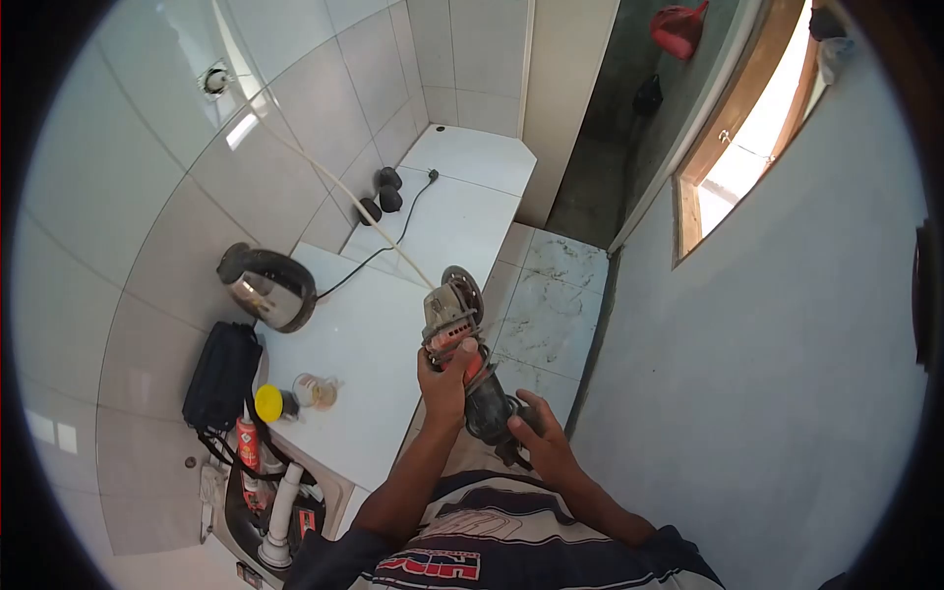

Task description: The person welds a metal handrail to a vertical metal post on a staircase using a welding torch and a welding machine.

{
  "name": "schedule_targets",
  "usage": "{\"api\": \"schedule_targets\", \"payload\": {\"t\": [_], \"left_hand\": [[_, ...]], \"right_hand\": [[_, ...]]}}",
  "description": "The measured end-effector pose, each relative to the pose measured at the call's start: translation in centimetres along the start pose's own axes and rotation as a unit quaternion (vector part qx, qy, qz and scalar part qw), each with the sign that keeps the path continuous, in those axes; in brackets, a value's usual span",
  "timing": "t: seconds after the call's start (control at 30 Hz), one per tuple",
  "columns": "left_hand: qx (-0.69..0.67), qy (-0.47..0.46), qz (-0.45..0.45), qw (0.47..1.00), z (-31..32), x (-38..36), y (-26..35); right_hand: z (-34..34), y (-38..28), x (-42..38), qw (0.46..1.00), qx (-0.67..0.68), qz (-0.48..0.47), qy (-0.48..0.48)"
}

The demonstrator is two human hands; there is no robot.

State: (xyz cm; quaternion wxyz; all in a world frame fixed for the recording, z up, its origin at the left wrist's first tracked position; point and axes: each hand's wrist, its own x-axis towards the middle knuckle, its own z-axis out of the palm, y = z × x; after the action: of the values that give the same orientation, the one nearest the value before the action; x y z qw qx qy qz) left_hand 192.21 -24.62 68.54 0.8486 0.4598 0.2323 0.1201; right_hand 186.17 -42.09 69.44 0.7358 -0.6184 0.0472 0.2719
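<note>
An angle grinder with a red and black body is held in front of my striped shirt, its disc pointing away from me. My left hand is wrapped round the grinder's body near its head. At the rear end, my right hand has its fingers curled round the black handle part. A pale cord runs from the wall socket down towards the grinder head. Whether the disc is spinning cannot be made out.
On the white counter are a kettle, a glass mug, a yellow-lidded jar, a dark bag and black round objects. A sink holds tubes and a white pipe. A window opens at right.
</note>
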Motion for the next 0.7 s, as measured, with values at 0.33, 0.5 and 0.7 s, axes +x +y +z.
{"api": "schedule_targets", "payload": {"t": [0.33, 0.5, 0.7], "left_hand": [[0.028, 0.055, 0.086, 0.994, 8.5, 18.7, -3.4], [0.009, 0.091, 0.037, 0.995, 12.6, 28.5, -2.8], [0.032, 0.133, 0.020, 0.990, 14.9, 33.6, -1.1]], "right_hand": [[-6.9, -5.2, 17.5, 0.988, -0.149, 0.034, 0.000], [-6.6, -13.2, 25.4, 0.869, -0.485, -0.005, 0.097], [-7.9, -16.7, 34.9, 0.822, -0.568, -0.009, -0.037]]}}
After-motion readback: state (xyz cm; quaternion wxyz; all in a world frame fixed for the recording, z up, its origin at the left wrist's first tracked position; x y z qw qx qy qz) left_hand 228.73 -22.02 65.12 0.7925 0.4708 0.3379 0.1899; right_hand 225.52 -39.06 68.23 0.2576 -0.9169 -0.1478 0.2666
